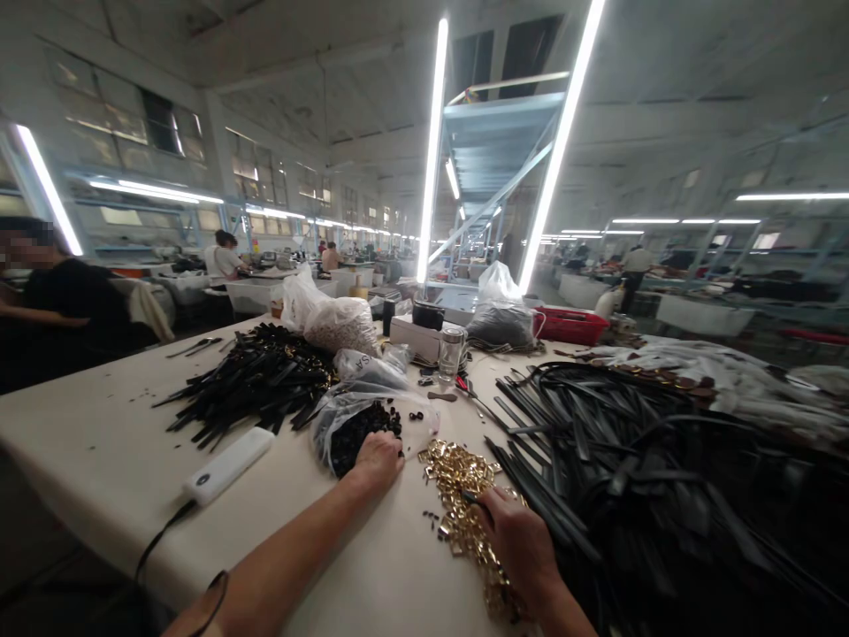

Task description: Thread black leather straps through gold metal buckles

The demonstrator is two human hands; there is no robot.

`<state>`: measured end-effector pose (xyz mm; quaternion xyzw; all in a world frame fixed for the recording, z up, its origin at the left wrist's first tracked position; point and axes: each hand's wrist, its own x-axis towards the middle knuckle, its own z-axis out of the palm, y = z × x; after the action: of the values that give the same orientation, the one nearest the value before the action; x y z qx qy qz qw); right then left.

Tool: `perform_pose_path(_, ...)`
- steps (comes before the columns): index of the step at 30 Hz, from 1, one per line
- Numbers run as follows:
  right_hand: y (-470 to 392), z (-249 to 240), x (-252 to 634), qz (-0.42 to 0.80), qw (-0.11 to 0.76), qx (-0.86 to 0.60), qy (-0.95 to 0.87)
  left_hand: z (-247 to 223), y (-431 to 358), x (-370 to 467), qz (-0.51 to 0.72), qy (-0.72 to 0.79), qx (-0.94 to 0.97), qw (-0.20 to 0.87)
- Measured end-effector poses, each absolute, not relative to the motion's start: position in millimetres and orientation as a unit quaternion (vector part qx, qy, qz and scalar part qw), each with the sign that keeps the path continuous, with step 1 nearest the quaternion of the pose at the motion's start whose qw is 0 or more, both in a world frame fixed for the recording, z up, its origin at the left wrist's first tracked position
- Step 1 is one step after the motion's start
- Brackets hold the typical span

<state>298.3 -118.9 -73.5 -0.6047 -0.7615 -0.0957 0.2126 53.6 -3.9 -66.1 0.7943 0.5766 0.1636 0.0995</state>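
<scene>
My left hand (pixel 380 460) reaches to the front edge of a heap of small black pieces (pixel 355 435), which spills from a clear plastic bag (pixel 323 423). Its fingertips are hidden among the pieces. Over a pile of gold metal buckles (pixel 457 478), my right hand (pixel 516 535) is closed, with the end of a thin dark strip (pixel 470 497) showing at its fingers. Black straps (pixel 597 425) lie in a big heap to the right. Another heap of black straps (pixel 256 376) is at the left.
A white power bank (pixel 229 464) with a black cable lies at the left. Farther back stand a glass jar (pixel 452 356), filled plastic bags (pixel 499 310), a box (pixel 415 336) and a red basket (pixel 571 326). A person in black (pixel 80 301) sits at far left.
</scene>
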Motion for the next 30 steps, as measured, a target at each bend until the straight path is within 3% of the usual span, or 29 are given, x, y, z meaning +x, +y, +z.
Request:
perform_pose_path(5,-119.0,-75.5,298.0,-0.048,0.241,-0.617,-0.747,-60.2,-2.4,50.7,0.255,0.567,0.764,0.172)
perform_pose_path(10,-120.5,-73.0,294.8,0.021,0.291,-0.617,-0.731,-67.8,-17.4,73.2,0.325,0.507,0.735,0.311)
perform_pose_path(15,-122.0,-70.6,290.3,0.053,0.371,-0.580,-0.723,-85.7,-48.3,102.2,0.419,0.364,0.574,0.602)
perform_pose_path(17,-122.2,-70.1,289.1,0.055,0.395,-0.566,-0.722,-86.7,-55.8,108.1,0.419,0.324,0.520,0.670)
perform_pose_path(30,-123.0,-69.3,287.8,0.050,0.409,-0.556,-0.722,-85.3,-60.0,112.0,0.413,0.307,0.473,0.715)
